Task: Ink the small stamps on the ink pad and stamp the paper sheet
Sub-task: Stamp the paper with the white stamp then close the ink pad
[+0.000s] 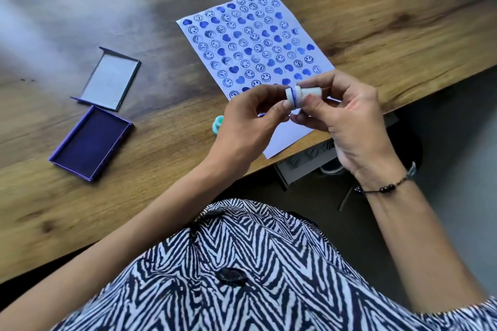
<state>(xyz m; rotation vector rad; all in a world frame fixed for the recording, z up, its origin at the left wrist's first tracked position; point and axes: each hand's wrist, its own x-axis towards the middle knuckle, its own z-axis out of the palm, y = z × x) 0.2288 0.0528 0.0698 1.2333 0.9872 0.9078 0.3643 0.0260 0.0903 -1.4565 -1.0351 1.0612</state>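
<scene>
A small white stamp [302, 94] with a blue ring lies sideways in the air between my hands, above the near end of the paper sheet [258, 43]. My left hand [250, 121] pinches its left end and my right hand [347, 118] grips its right end. Rows of blue hearts and smiley prints cover most of the sheet. A teal stamp [217, 125] stands on the table just left of my left hand, partly hidden by it. The open purple ink pad [91, 142] lies at the left of the table.
The ink pad's lid [107, 79] lies open side up just beyond the pad. The wooden table's edge [403, 105] runs diagonally under my right hand, with floor and a shoe below it. A bracelet circles my right wrist.
</scene>
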